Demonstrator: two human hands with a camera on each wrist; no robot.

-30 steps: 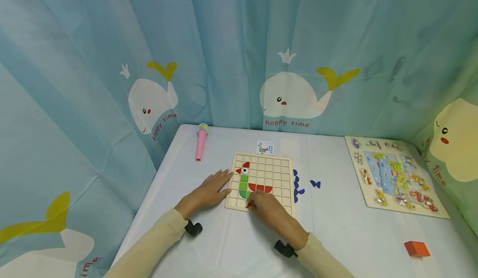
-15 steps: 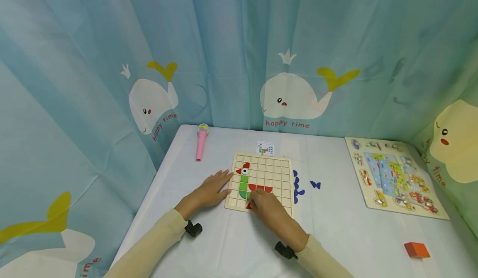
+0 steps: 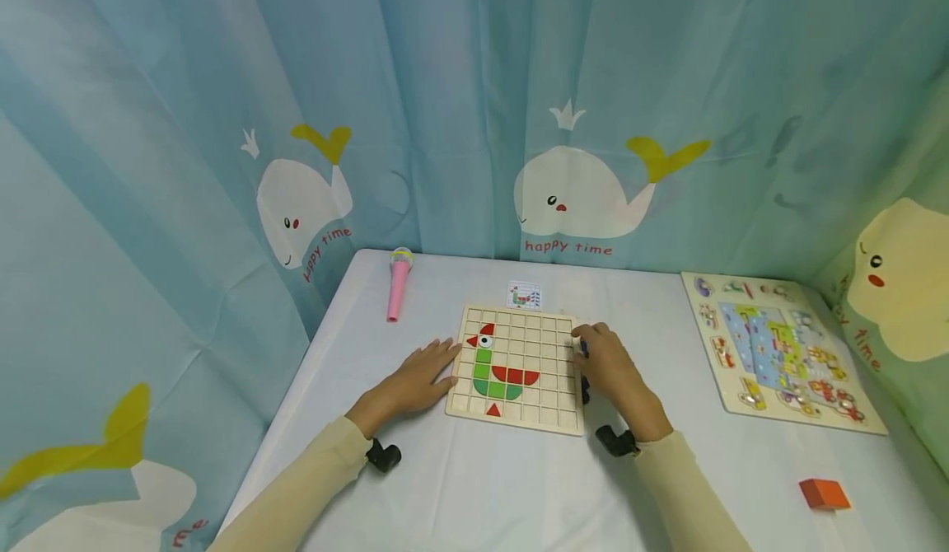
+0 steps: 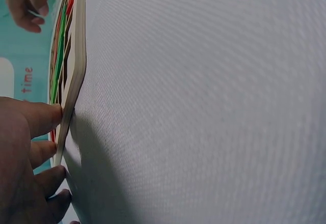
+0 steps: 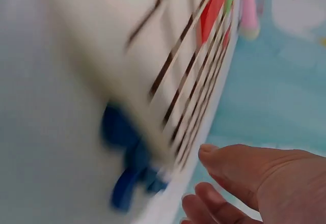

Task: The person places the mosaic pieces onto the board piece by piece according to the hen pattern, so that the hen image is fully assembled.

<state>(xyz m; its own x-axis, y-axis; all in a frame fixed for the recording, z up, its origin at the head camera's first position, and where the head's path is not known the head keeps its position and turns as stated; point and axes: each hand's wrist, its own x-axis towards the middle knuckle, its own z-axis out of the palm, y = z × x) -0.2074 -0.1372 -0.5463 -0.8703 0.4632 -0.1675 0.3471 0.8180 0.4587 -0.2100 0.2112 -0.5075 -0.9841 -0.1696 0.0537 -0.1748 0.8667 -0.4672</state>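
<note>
A wooden grid board point(image 3: 549, 339) lies on the table, bearing red and green pieces and a round eye piece in a bird shape. A red triangle point(image 3: 493, 410) sits in a cell of its bottom row. My left hand point(image 3: 417, 377) rests against the board's left edge, fingers extended. Over the board's right edge hovers my right hand point(image 3: 610, 364), thumb and fingers apart with nothing visibly held in the right wrist view. Blue pieces point(image 5: 122, 130) lie along that edge below it, blurred there and partly hidden by the hand in the head view.
A small pattern card point(image 3: 524, 295) lies behind the board. To the back left is a pink toy microphone point(image 3: 398, 288). A picture puzzle board point(image 3: 786, 354) occupies the right side, with an orange block point(image 3: 825, 494) nearer the front. A whale-print curtain point(image 3: 445, 123) surrounds the table.
My right hand has left the red triangle in the bottom row and moved right and away from me, to the blue pieces beside the board. The left hand has stayed put.
</note>
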